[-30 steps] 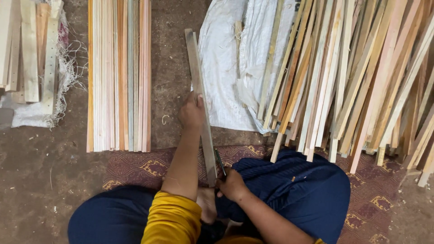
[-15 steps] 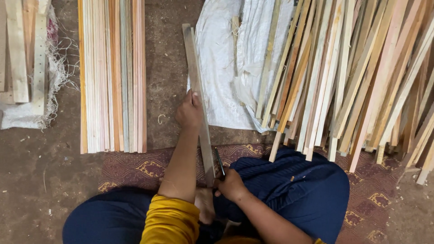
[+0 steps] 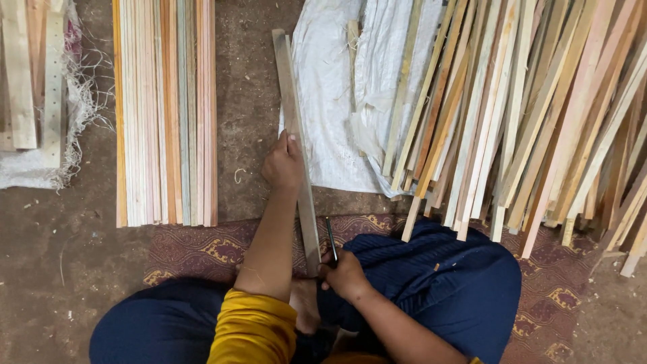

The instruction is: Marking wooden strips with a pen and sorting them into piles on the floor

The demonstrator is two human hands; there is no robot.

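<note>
Head view: I sit cross-legged on a patterned mat (image 3: 202,249) laid on a dirt floor. My left hand (image 3: 283,165) is closed around the middle of a long grey wooden slat (image 3: 291,114), fingers wrapped over its left edge and pressing it down. The slat runs from my lap, near, out across the floor to the far side, slightly tilted left at its far end. My right hand (image 3: 344,273) is clenched on a thin dark blade (image 3: 331,236), which stands just beside the slat's right edge at its near end; whether the blade touches the wood I cannot tell. To the left lies a neat row of pale slats (image 3: 165,114), side by side. To the right, a loose heap of slats (image 3: 526,114) rests partly on a white woven sack (image 3: 330,87).
</note>
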